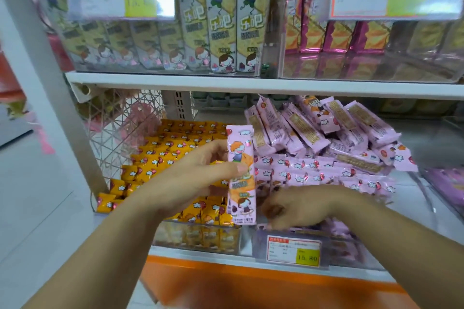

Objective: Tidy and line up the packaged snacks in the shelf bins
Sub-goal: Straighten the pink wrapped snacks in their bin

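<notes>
Below the white shelf board (pixel 226 84), small yellow snack packets (pixel 170 155) lie in rows in a clear plastic bin, and beside them long pink snack packets (pixel 326 138) lie partly in rows, with a loose, crooked heap on top towards the back. The left hand (pixel 190 175) pinches a tall pink snack packet (pixel 241 175) between thumb and fingers, upright, in front of the line where the two lots meet. The right hand (pixel 296 208) reaches down among the front pink packets with its fingers curled; blur hides whether it grips any. An orange-framed price card (pixel 293 249) hangs just under that hand. Above the board, grey-and-yellow cartoon packets (pixel 221 20) stand upright beside magenta-edged packets (pixel 334 35). Farther below the board runs an orange base panel (pixel 251 281); left of it are a white wire mesh panel (pixel 120 128) and pale floor (pixel 37 208).
</notes>
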A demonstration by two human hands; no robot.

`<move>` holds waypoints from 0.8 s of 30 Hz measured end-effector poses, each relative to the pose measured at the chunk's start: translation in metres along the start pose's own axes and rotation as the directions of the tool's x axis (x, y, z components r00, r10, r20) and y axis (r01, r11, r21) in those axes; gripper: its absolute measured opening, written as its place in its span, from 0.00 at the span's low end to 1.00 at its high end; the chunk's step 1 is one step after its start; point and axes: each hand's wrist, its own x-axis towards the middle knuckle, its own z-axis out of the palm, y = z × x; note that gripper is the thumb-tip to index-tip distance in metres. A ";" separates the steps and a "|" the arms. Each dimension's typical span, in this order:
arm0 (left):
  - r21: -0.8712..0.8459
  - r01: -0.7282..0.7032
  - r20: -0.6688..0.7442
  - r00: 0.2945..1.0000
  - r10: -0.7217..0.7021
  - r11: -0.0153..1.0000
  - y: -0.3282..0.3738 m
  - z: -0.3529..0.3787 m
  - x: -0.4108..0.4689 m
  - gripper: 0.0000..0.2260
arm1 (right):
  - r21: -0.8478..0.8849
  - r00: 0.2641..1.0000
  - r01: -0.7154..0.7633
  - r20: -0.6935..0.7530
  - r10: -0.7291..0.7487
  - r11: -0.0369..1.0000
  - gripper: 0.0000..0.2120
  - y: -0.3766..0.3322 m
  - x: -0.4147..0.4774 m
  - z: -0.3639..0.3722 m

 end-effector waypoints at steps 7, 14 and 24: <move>0.031 0.028 0.007 1.000 -0.028 0.999 -0.003 -0.009 -0.004 0.23 | -0.055 0.984 -0.094 0.150 0.101 0.994 0.26 -0.007 0.008 -0.005; 0.111 -0.002 -0.006 1.000 0.002 0.994 -0.004 -0.009 -0.004 0.31 | -0.046 0.975 -0.125 0.182 0.131 0.991 0.24 -0.015 -0.007 -0.011; 0.114 -0.226 -0.060 0.970 0.234 0.968 0.007 0.007 0.004 0.24 | 0.045 0.997 -0.050 0.058 0.047 0.998 0.23 0.000 -0.053 -0.014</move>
